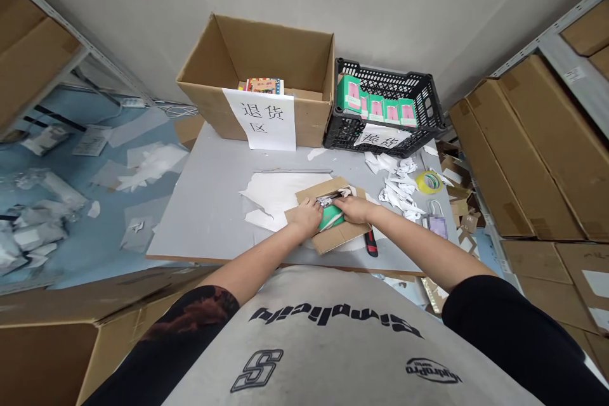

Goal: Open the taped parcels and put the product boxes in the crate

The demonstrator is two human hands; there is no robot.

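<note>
A small open cardboard box point(337, 240) lies near the front edge of the table, flaps spread outward. Inside it are a green box point(332, 217) and crumpled white paper point(325, 201). My left hand point(308, 217) reaches over the left side, its curled fingers closed at the crumpled paper. From the right, my right hand point(356, 209) reaches in with bent fingers; their tips are partly hidden among paper and the green box, so what they grip is unclear. Beside the right flap lies a red and black cutter point(371, 243), partly covered.
Behind stand a large cardboard carton point(214, 101) with a paper sign and a black crate point(419, 133) holding several green-and-pink boxes. Flat white paper point(266, 193) lies left. Crumpled scraps point(402, 193), a yellow tape roll point(429, 182) and a small purple pouch point(436, 226) lie right.
</note>
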